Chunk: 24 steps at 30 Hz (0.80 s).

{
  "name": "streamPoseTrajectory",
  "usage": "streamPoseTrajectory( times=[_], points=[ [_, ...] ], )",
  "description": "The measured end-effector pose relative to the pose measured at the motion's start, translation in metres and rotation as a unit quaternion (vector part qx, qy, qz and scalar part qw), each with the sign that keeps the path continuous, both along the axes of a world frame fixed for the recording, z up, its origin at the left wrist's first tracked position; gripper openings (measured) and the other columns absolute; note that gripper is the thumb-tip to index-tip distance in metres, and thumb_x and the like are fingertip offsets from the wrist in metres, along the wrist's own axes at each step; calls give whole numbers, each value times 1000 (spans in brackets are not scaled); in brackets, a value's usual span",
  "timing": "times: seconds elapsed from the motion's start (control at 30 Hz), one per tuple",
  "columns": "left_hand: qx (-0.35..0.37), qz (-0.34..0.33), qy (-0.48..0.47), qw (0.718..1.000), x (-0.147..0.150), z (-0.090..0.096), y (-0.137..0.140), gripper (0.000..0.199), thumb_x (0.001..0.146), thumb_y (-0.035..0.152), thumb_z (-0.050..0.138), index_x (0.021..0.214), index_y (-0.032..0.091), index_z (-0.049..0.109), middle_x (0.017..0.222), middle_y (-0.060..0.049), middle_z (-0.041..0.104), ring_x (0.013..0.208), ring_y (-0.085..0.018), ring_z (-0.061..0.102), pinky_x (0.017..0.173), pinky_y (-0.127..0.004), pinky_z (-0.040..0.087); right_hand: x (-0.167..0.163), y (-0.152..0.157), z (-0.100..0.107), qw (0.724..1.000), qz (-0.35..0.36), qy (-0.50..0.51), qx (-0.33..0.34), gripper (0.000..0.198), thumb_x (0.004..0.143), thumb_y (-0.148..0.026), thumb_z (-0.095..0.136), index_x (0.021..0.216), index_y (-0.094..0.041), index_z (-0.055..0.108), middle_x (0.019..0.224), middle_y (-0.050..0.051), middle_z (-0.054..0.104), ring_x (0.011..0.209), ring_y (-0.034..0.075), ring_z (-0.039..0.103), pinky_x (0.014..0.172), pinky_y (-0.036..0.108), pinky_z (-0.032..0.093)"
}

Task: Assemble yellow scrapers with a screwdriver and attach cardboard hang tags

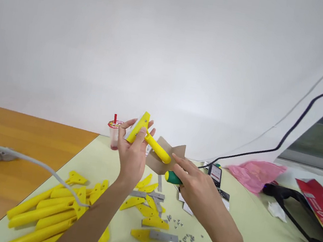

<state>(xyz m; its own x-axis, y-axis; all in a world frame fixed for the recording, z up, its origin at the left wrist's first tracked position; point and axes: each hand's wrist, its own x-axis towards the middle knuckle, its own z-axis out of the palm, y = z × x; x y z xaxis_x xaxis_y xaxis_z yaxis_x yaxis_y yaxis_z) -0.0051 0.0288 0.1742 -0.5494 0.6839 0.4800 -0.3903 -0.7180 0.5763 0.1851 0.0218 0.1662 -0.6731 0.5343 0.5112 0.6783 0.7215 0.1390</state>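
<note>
My left hand (133, 157) is closed around the head of a yellow scraper (158, 149), its thumb pressed on the flat face. The scraper is raised above the table, its handle slanting down to the right and a pale blade edge showing at the left. In my right hand (197, 187) is a screwdriver (173, 178) with a green and yellow handle; its shaft is hidden. Below lie loose yellow scraper head plates (156, 222) and grey blades (164, 236). Small screws or nuts (189, 237) are scattered to their right.
Yellow scraper handles (44, 214) are piled at the left. Behind stand a drink cup (113, 134) with a red straw and a piece of cardboard (157, 165). A phone (214, 175), a pink bag (256, 175) and a red package (319, 205) lie right. A grey cable (36, 165) crosses the left side.
</note>
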Motion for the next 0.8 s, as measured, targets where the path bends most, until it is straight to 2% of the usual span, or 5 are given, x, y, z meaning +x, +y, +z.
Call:
streamPoseTrajectory(
  times=[0.17,0.33,0.57,0.67,0.8],
  points=[
    [23,1,31,999,2,0,-7,34,100,31,75,132,33,61,159,-8,59,146,-28,60,119,-49,52,5,0,4,998,51,42,18,62,75,15,41,116,-24,65,161,11,59,148,33,58,76,39,72],
    [41,3,66,997,-2,5,-15,37,102,37,73,137,40,63,165,-5,54,151,-28,54,117,-48,52,9,-1,5,987,110,79,87,55,79,16,42,109,-25,63,165,10,54,152,32,52,80,40,73],
    [13,-117,108,987,-5,11,-19,44,100,45,74,139,28,67,151,-17,65,138,-33,66,109,-50,57,9,-7,2,967,160,145,133,41,91,12,43,103,-23,62,164,13,54,155,31,47,97,45,70],
    [-26,-124,202,971,-7,10,-19,45,100,51,72,134,23,72,132,-15,75,124,-31,73,103,-44,59,9,-10,3,961,174,160,142,40,91,12,44,104,-23,60,164,13,55,156,29,48,100,44,69],
    [-86,-22,399,913,-14,11,-23,40,101,57,66,121,24,78,118,-8,79,109,-27,73,94,-36,58,9,-12,4,964,145,158,156,48,86,13,42,113,-23,59,155,15,64,146,29,60,88,40,70]
  ],
)
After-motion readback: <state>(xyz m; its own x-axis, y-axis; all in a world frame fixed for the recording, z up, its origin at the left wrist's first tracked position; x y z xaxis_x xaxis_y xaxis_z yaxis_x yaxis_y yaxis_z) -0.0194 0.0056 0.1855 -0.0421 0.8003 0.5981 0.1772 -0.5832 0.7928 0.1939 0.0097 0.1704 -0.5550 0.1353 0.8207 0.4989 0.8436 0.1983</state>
